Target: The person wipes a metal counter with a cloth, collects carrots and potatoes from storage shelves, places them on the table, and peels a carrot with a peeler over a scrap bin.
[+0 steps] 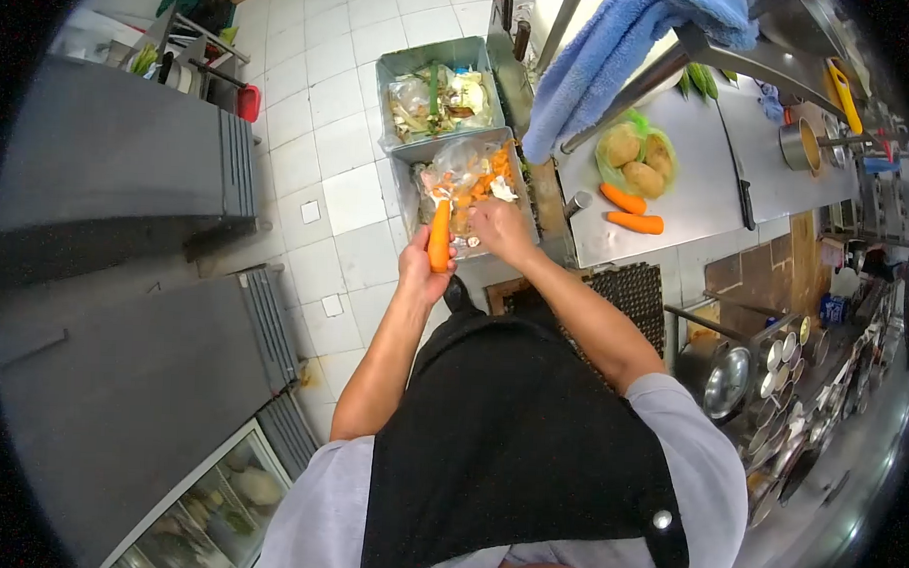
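Observation:
A carrot (439, 238) stands nearly upright in my left hand (422, 268), its fingers wrapped round the lower part. Just to the right, my right hand (503, 231) is closed, and whatever its fingers hold is hidden or too small to name. Both hands are over the near edge of a grey bin (519, 166) that contains orange peelings, plastic and scraps. On the metal counter (697, 217) to the right lie two more carrots (635, 222), beside a thin green plastic bag of potatoes (643, 177).
A second scrap bin (381, 91) stands behind the first. A long knife (746, 199) and a saucepan (800, 146) are on the counter. The blue towel (592, 79) hangs from a rail above. Grey cabinets (129, 142) line the left, and pots (726, 379) stand at right.

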Demonstrator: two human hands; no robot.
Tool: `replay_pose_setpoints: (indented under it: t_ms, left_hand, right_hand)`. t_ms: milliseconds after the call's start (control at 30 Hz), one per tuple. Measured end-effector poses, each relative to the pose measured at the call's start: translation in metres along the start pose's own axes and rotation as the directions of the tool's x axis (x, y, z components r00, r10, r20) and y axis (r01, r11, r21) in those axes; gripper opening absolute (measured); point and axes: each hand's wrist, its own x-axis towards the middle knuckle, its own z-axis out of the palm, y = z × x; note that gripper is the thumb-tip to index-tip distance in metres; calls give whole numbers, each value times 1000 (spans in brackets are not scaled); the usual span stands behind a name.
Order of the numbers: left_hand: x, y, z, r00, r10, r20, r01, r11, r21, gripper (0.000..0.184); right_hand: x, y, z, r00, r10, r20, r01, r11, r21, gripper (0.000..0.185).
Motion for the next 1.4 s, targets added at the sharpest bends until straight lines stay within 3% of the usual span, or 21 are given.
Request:
replay_pose_setpoints:
  t_ms: [67,200,267,300,400,500,567,600,700,800,833,967,1067,1133,1233,1333,1400]
  left_hand:
    - [-8,1,15,1000,-24,-21,22,995,-93,32]
    - [14,-1,-8,994,-97,54,104,985,-135,32]
    - [11,1,-10,983,-114,143,132,984,-119,30]
    - [10,1,-6,988,-107,108,119,987,-110,30]
    - [1,6,5,997,-70,35,71,997,-37,29]
    - [-7,7,9,999,-20,39,16,993,116,29]
    - [-20,9,11,1000,7,30,-14,969,245,30]
    - [-22,8,15,1000,-1,8,0,983,185,30]
    - [-16,6,13,999,-29,-33,29,999,13,30]
    - [11,4,-7,998,-63,-14,62,997,-46,32]
    - [13,5,-10,998,-56,-15,56,998,-28,33]
    - [4,14,-15,985,-95,145,103,994,-46,33]
    - [-15,14,16,997,-47,-68,47,999,2,32]
    - [-12,13,15,997,-53,-65,54,998,22,32]
    - [-4,14,4,997,-53,-61,54,998,10,33]
    - [7,12,-17,998,-57,38,56,998,23,34]
    - [5,9,-18,995,-71,72,71,997,-6,34]
  right_hand:
    - [-7,-7,-11,987,-140,-84,140,990,-7,23]
    - [-43,-45,-26,985,-143,-99,152,985,83,23]
    - [-22,-19,-14,996,-71,-56,77,990,117,22]
    - [-7,13,4,997,-39,-62,37,999,-28,21]
    - [-4,-9,-9,991,-92,-96,98,993,60,22]
    - [-18,-13,-4,947,-158,-281,179,983,50,23]
    - [-9,-2,-17,998,6,-63,-4,999,34,23]
    - [-5,1,-22,995,90,44,-91,996,13,23]
    - [-13,3,-6,996,76,-55,-67,986,152,24]
    - [-52,-49,-22,998,-32,51,22,982,186,24]
    - [-51,-55,-18,994,-91,-55,100,976,192,24]
    - [-6,-11,5,1000,15,-16,-14,997,69,25]
    - [0,-19,-5,997,11,-74,-3,994,105,23]
    - [-20,-28,2,986,28,-164,1,985,173,23]
    - [-47,-58,-12,996,-92,9,90,985,145,23]
    - [-22,-23,7,996,-74,54,72,997,24,24]
    - [3,-4,9,998,57,-13,-57,997,49,23]
